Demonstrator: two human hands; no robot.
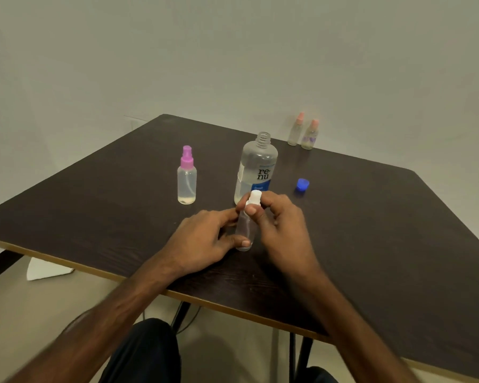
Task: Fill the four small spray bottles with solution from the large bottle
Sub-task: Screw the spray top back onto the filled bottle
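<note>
Standing upright on the desk (371, 244), the small spray bottle (245, 230) is steadied by the left hand (205, 239) gripping its body while the right hand (277, 219) pinches its white cap (254, 197) directly above.

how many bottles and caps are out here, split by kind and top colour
purple-topped spray bottle: 1
white-topped spray bottle: 1
pink-topped spray bottles: 2
large bottle, uncapped: 1
blue cap, loose on the table: 1
total: 6
</note>
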